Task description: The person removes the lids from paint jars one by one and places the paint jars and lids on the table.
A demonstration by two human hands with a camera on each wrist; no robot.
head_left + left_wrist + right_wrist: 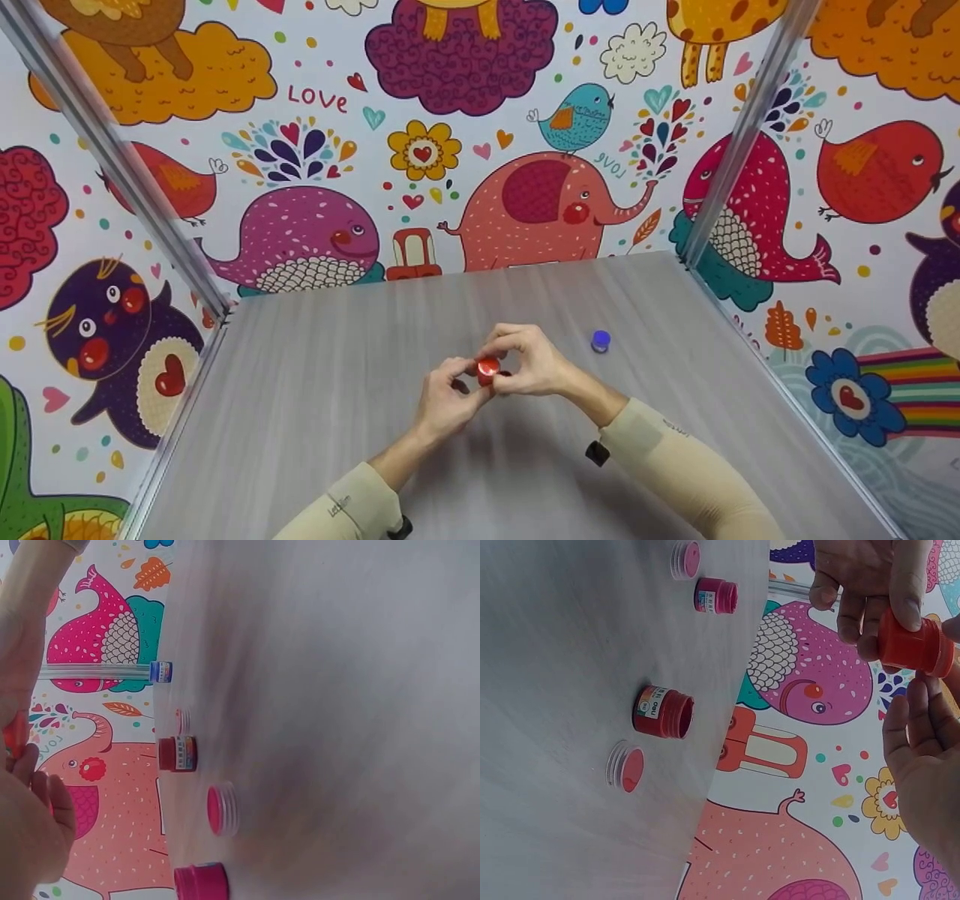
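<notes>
Both hands hold a small red paint jar (488, 370) above the table. My left hand (446, 399) grips it from the left; in the right wrist view its thumb lies along the jar's body (909, 643). With thumb and fingers, my right hand (531, 360) pinches the jar's other end, by the ringed neck or lid. Whether a lid is on it, I cannot tell. On the table in the right wrist view stand a dark red jar (662, 712) and a magenta jar (716, 596). Near them lie a red lid (626, 767) and a pink lid (685, 559).
A blue-capped jar (601, 341) stands on the grey table (337, 360), right of the hands. Printed wall panels (420, 75) with metal corner posts (739, 142) enclose the back and sides.
</notes>
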